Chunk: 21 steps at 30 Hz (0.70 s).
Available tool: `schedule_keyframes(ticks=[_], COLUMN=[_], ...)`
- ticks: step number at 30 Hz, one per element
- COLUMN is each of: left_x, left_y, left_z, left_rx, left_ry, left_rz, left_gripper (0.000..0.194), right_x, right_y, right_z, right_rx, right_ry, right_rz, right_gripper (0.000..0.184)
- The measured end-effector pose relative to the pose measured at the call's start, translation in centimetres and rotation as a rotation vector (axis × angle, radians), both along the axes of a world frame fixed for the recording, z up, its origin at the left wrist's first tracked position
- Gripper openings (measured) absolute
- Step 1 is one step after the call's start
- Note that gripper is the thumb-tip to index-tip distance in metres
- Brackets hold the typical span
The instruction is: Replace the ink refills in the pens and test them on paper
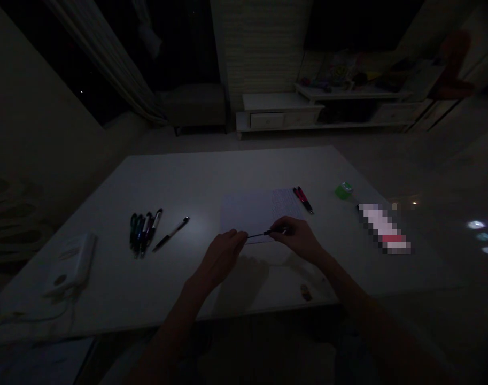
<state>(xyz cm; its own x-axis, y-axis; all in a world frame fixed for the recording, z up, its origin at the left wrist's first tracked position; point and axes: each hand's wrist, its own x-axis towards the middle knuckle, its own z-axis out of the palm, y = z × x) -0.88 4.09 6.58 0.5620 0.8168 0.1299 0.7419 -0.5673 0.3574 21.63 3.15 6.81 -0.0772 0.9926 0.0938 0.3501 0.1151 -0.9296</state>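
Observation:
The room is dim, and both hands are above the near edge of a sheet of handwritten paper (pixel 260 214) on a white table (pixel 244 168). A slim black pen (pixel 265 233) lies level between them. My left hand (pixel 222 259) pinches its left end, and my right hand (pixel 295 239) grips it further right. Behind my right hand lie two pens with red and black barrels (pixel 303 199). Part of the paper is hidden under my hands and the pen.
Left on the table are a bunch of pens (pixel 145 232), a single black pen (pixel 171 234) and a white boxy device with a cord (pixel 71 264). Right are a green object (pixel 343 191), a pixelated item (pixel 384 227) and a small yellowish scrap (pixel 306 292).

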Motion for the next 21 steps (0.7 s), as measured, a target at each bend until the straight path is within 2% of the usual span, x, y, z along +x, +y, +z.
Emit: schedule_keyframes(ticks=[4,7,10,13,15,17,21], left_x=[-0.9,-1.3,-1.3,-1.1,-0.8,-0.5,0.3], left_y=[0.0,-0.2,-0.6,-1.1,-1.4,-1.6,-2.0], left_z=[-0.3,-0.6,-0.9,-1.1,-1.2,-1.3,-1.7], left_rx=[0.015,0.0,-0.015,-0.018,-0.023,-0.049,-0.113], left_ry=[0.011,0.026,0.085,0.15,0.167,0.16,0.091], left_rz=[0.015,0.013,-0.019,-0.036,-0.05,-0.07,-0.088], left_gripper=[0.03,0.03,0.028,0.025,0.024,0.023,0.022], right_x=[2.0,2.1,1.1,0.1,-0.2,-0.3,-1.0], right_y=[0.3,0.1,-0.4,-0.7,-0.8,-1.0,-1.8], right_z=[-0.8,-2.3,-4.5,-5.9,-6.0,-5.3,-3.7], right_rx=[-0.026,-0.024,0.073,0.178,0.217,0.238,0.259], right_ry=[-0.012,-0.148,-0.335,-0.424,-0.422,-0.372,-0.226], right_rz=[0.006,-0.014,0.052,0.09,0.061,0.065,0.138], right_gripper=[0.021,0.019,0.012,0.008,0.013,0.017,0.01])
